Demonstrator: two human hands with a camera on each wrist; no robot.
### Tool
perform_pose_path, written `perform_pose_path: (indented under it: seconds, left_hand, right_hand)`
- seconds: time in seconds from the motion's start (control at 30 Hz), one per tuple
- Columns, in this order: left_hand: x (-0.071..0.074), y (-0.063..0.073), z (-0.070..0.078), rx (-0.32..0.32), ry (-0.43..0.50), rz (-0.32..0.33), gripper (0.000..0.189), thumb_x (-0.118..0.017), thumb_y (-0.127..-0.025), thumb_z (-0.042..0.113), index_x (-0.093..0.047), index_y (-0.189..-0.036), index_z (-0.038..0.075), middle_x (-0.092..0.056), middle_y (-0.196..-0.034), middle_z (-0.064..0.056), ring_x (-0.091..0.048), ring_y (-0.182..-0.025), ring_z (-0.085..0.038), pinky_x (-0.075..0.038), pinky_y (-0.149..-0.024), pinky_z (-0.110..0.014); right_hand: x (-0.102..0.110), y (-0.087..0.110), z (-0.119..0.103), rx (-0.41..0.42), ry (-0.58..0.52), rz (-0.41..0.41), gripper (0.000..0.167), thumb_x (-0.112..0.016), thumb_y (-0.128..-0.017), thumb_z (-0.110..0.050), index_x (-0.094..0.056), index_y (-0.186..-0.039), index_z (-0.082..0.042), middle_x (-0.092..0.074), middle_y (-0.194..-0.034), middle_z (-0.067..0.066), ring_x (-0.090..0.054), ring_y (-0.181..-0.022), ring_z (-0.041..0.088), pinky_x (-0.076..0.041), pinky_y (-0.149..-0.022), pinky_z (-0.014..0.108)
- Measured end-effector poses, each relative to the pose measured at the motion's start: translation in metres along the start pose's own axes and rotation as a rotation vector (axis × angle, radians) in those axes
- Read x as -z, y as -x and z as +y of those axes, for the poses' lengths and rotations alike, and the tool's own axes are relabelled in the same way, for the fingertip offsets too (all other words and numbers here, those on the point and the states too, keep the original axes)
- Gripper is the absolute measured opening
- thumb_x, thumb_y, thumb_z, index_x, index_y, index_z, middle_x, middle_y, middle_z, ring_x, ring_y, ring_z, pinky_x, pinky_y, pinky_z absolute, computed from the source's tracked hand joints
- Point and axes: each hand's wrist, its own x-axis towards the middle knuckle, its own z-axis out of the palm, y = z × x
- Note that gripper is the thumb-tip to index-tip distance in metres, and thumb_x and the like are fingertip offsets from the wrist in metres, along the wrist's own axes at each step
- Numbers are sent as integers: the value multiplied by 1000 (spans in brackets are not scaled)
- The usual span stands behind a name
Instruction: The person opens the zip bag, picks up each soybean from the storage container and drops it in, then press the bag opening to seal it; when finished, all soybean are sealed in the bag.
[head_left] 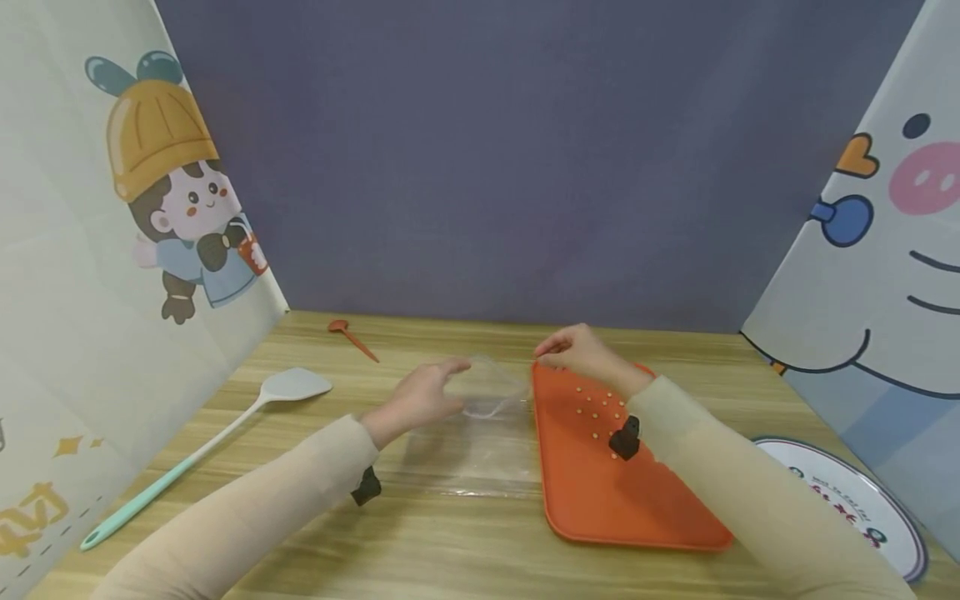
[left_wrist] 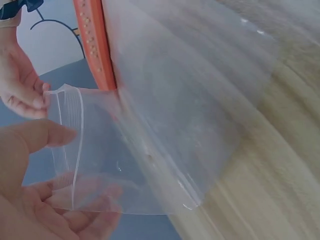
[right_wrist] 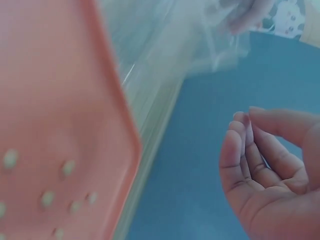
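Note:
My left hand point(head_left: 423, 398) grips a clear zip bag point(left_wrist: 135, 165) near its mouth, thumb on one side and fingers on the other. The zip strip point(left_wrist: 77, 145) runs beside the thumb, and the bag's lower part spreads over the wooden table. Over the far left corner of an orange tray point(head_left: 600, 508), my right hand point(head_left: 585, 354) has thumb and forefinger tips together, close to the bag's mouth. Any item between those tips is hidden. Several small pale yellow beans point(right_wrist: 47, 199) are scattered on the tray.
A white spatula with a mint handle point(head_left: 142, 504) lies at the left. Behind it rests a small reddish-brown spoon point(head_left: 352, 340). An oval white plate with printed lettering point(head_left: 832, 492) is at the right, partly behind my right sleeve. A dark backdrop point(head_left: 480, 167) closes the table's far side.

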Motion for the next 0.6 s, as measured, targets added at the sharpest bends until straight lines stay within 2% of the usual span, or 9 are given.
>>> perform_pose_path:
  seconds: [0.07,0.13,0.17,0.27,0.37,0.47,0.6]
  left_hand:
    - [-1,1,-2,-14,5,10,66,-72,-79,12,-49,-141,14,-53,-142,-10,-65,-88,-22,-55,-85,-41]
    - [-2,1,-4,-25,7,17,65,-73,-81,14,-50,-141,12,-53,-142,-11,-61,-113,-29,-49,-100,-46]
    - [-3,2,-4,-27,14,17,64,-73,-81,14,-50,-141,11,-54,-141,-12,-58,-119,-32,-48,-102,-48]
    - [-3,3,-6,-30,23,6,63,-72,-83,14,-48,-142,11,-53,-142,-13,-57,-121,-34,-47,-102,-49]
    - [-3,4,-6,-37,21,-2,63,-71,-84,14,-47,-142,11,-53,-142,-14,-57,-120,-35,-48,-101,-49]
    - [-2,5,-6,-50,21,-12,64,-71,-84,14,-46,-143,10,-51,-143,-14,-57,-121,-35,-46,-103,-49]
    - [-2,6,-6,-74,18,-26,64,-70,-85,13,-45,-143,8,-49,-145,-14,-54,-125,-35,-43,-106,-48]
  right_hand:
    - [8,2,11,-8,21,-3,24,-65,-91,-14,-70,-111,-1,-71,-106,16,-65,-84,16,-56,-75,34]
    - [14,4,21,-22,37,-1,25,-64,-92,-14,-70,-111,-1,-70,-109,16,-65,-87,22,-56,-78,39]
    - [17,5,27,-36,45,3,25,-64,-92,-15,-69,-112,0,-69,-110,16,-65,-90,26,-55,-80,42]
    - [24,8,42,-75,60,0,29,-62,-93,-15,-66,-116,2,-65,-118,19,-62,-100,37,-53,-86,49]
    - [29,8,55,-128,47,-2,32,-60,-94,-14,-64,-119,5,-61,-124,21,-60,-106,38,-53,-89,49]
    - [30,8,68,-159,48,-5,30,-61,-94,-13,-64,-118,5,-61,-123,22,-63,-101,33,-55,-85,45]
    - [27,6,81,-159,59,-39,26,-63,-92,-8,-67,-113,5,-67,-113,21,-66,-92,27,-57,-77,40]
